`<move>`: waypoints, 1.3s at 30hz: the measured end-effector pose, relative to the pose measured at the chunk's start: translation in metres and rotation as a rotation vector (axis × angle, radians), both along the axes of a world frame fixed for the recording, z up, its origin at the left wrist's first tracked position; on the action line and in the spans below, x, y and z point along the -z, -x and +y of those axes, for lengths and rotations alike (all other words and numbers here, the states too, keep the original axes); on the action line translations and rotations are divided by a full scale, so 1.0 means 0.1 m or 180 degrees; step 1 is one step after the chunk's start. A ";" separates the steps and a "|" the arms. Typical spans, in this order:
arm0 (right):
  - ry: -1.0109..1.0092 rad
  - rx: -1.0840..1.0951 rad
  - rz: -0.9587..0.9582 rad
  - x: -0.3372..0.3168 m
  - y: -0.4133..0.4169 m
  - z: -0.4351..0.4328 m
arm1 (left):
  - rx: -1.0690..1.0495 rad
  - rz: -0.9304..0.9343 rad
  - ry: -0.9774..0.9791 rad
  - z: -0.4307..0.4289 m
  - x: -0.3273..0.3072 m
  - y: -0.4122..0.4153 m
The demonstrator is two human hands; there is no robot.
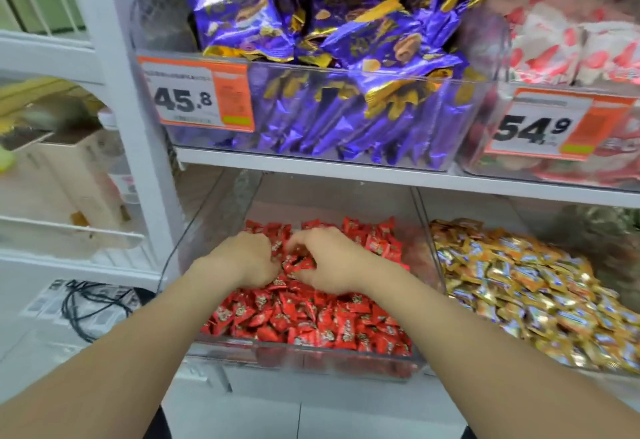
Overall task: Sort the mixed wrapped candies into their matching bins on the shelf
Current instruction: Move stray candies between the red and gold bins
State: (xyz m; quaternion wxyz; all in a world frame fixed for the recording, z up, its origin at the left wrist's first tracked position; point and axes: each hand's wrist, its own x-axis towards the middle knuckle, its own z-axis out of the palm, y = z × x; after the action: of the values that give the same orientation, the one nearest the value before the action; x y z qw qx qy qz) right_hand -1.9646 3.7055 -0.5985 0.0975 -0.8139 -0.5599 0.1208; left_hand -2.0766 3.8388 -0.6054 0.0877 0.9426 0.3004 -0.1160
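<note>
Head camera: both bare forearms reach forward into a clear plastic bin (304,352) on the lower level of a white shelf (311,166). The bin is heaped with small red wrapped candies (311,317).

The left hand (247,258) lies knuckles-up on the pile, its fingers curled down among the wrappers. Its fingertips are hidden, so I cannot tell whether its grip has closed on anything.

The right hand (329,262) sits just beside it, almost touching. Its grip is half closed like a claw, with the fingers arched over and the thumb tucked under a small cluster of the red wrapped candies.

To the right, behind a clear divider wall, a second bin holds gold and orange wrapped candies (526,286).

On the level above, a clear tub holds purple and gold foil packets (346,58) and carries an orange price tag reading 45.8 (197,96). Beside it are red and white packets (568,47) behind a tag reading 54.9 (547,129).

Black cables (86,303) lie low on the left.
</note>
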 end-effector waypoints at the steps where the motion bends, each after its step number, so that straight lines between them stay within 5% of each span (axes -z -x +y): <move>1: 0.0252 0.0048 -0.0038 0.06 -0.01 0.06 | -0.0029 0.0066 0.0053 0.02 0.00 -0.01; 7: 0.0828 0.0469 -0.0364 0.15 -0.28 0.17 | -0.0070 0.0296 0.0608 0.20 -0.04 -0.10; 13: 0.0755 0.0387 0.0098 0.04 -0.34 0.19 | 0.0232 0.0055 0.0470 0.32 0.09 -0.11; 20: 0.1612 0.0198 0.0057 0.06 -0.28 0.38 | 0.0352 0.0275 0.0525 0.19 0.08 -0.20; 33: 0.0206 0.0331 0.1928 -0.23 -0.26 0.01 | 0.0337 -0.0660 0.1613 0.25 -0.25 -0.02; 36: -0.0072 0.0172 0.1839 -0.35 -0.25 -0.21 | 0.0485 -0.1091 0.1845 0.19 -0.33 0.10; 39: 0.0012 0.0111 0.1100 -0.42 -0.23 -0.44 | 0.0659 -0.1085 0.2125 0.00 -0.36 0.20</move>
State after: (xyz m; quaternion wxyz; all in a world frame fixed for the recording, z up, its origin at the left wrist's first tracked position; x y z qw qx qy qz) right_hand -1.9420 3.6619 -0.5566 0.1928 -0.7908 -0.5203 0.2582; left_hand -2.0970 3.8390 -0.5694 0.4261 0.8934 0.1306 -0.0574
